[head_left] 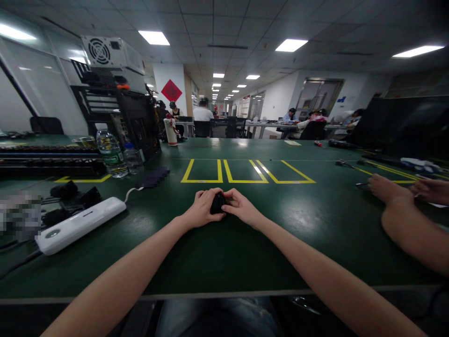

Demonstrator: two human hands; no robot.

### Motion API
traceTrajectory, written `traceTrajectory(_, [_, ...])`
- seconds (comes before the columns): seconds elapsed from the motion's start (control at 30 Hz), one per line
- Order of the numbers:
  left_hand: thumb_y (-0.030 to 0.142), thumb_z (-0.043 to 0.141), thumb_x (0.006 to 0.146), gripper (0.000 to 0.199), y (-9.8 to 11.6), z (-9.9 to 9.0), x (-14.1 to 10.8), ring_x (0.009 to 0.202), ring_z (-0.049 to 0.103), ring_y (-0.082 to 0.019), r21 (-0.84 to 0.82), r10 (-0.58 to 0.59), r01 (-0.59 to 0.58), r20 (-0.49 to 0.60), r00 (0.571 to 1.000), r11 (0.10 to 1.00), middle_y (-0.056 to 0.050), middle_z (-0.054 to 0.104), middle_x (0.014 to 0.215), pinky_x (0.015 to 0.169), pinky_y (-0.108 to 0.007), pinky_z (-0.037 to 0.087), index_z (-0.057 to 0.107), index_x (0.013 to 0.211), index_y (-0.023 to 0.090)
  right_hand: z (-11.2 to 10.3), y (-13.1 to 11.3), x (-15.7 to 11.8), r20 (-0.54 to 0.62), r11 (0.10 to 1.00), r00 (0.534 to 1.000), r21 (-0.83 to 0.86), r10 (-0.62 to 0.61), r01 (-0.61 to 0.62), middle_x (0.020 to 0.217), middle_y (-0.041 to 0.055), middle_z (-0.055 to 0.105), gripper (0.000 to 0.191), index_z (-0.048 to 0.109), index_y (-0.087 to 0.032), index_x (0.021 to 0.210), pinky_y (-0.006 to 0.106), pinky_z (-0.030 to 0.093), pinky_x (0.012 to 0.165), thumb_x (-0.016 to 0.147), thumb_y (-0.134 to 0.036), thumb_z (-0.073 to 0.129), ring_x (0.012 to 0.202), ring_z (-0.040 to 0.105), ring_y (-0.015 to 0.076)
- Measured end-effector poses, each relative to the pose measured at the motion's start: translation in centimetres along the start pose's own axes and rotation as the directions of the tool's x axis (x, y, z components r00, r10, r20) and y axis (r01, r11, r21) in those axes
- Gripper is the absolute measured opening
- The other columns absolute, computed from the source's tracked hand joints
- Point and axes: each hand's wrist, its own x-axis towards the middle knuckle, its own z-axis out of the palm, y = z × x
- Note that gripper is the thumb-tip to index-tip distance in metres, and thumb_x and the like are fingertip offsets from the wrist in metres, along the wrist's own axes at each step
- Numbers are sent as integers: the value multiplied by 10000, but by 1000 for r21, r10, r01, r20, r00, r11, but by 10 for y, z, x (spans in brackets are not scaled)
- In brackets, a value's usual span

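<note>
Both of my hands meet around a small black rounded object (218, 203) just above or on the green table (224, 257), in front of the yellow tape outlines. My left hand (204, 208) wraps it from the left, thumb below and fingers over the top. From the right, my right hand (242, 208) pinches its side with thumb and fingertips. My fingers cover much of the object, and its exact kind cannot be made out.
A white power strip (84, 224) with black plugs lies at left. Behind it stand water bottles (111, 152) and an open computer case (136, 121). Yellow tape outlines (245, 181) mark the table ahead. Another person's hands (389, 189) rest at right near thin tools.
</note>
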Motion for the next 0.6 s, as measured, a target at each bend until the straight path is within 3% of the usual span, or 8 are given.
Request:
traceTrajectory(0.33, [363,562,673,560,-3,2,6,1028,442,-222,-56,-73,74,11,997,996,-43,459,1094,899,-396,238,283,1143,240,-3,6,2,-50,998,998,-51,26,-28,947,19,505,247,463,-217,922,338,452,755,705,-281,561,856,527,145])
traceTrajectory(0.47, [352,567,666,544,-4,3,7,1001,463,-228,-68,-95,96,17,995,993,-38,471,1075,882,-402,250,298,1127,242,-3,7,3,-55,997,997,-44,56,-59,987,31,504,292,457,-221,981,353,446,780,712,-280,554,873,536,153])
traceTrajectory(0.6, [346,569,664,551,-5,3,7,997,466,-225,-85,-98,100,24,995,991,-38,469,1075,879,-400,256,294,1131,245,-3,4,2,-35,1000,999,-5,16,-16,1013,23,503,266,475,-210,924,338,411,851,687,-248,588,941,522,149])
